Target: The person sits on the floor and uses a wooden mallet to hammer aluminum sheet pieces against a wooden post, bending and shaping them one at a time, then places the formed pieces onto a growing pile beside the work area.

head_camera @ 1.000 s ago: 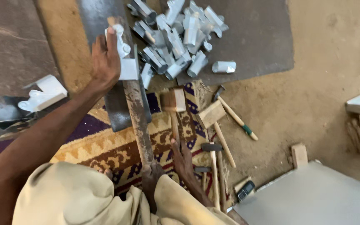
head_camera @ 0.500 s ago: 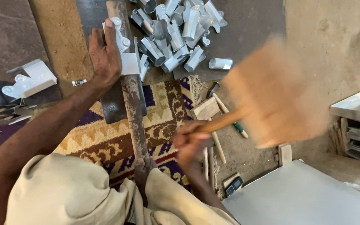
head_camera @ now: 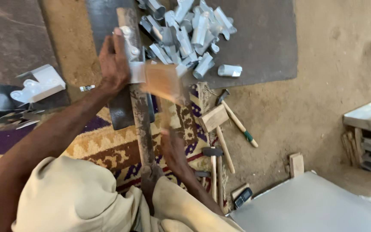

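Left hand (head_camera: pixel 113 64), upper left of centre, fingers clamped on small bent grey sheet-metal piece (head_camera: pixel 135 64) atop long rusty iron bar (head_camera: pixel 140 111) running down frame middle. Right hand (head_camera: pixel 173 148), fingers wrapped round handle of blurred wooden mallet (head_camera: pixel 164 81) over piece.

Risk: mallet head close beside holding fingers; off-line blow could catch them, or piece could skid off narrow bar.

Piece: pale, shiny, folded, partly hidden by hand.

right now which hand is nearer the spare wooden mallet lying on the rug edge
Right. The right hand grips the swinging mallet's handle just left of the spare wooden mallet. The left hand is farther away up the iron bar, pressing a metal piece on it.
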A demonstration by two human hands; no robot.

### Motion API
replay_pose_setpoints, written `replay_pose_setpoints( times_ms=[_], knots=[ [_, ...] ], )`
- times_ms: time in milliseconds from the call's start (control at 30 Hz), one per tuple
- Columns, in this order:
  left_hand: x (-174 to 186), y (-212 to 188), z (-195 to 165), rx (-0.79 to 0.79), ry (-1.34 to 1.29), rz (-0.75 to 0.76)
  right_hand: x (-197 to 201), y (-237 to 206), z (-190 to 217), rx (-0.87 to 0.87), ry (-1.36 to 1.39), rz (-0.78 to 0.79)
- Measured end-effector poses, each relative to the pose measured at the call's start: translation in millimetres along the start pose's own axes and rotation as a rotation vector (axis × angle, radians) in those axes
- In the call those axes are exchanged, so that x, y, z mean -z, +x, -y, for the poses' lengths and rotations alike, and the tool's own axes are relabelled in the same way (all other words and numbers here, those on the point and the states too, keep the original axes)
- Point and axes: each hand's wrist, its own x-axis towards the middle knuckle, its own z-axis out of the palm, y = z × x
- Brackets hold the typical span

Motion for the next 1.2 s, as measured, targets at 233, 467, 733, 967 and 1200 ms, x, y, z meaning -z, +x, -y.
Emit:
replay_pose_setpoints(
  times_ms=[233,467,733,967,1200],
  knots=[
    [1,-5,5,-0.144,0.014,0.083,3,-5,-24,-0.155,0.259,-0.164],
    [4,17,31,-0.293,0.229,0.106,5,10,22,-0.357,0.238,-0.163],
    [-33,23,40,-0.204,0.158,-0.146,40,-1,49,0.074,0.455,-0.458],
    [-30,29,28,-0.432,0.408,-0.175,21,31,22,-0.479,0.219,-0.228],
    [-30,15,20,-0.287,0.207,-0.065,19,20,3,0.034,0.196,-0.314]
  ],
)
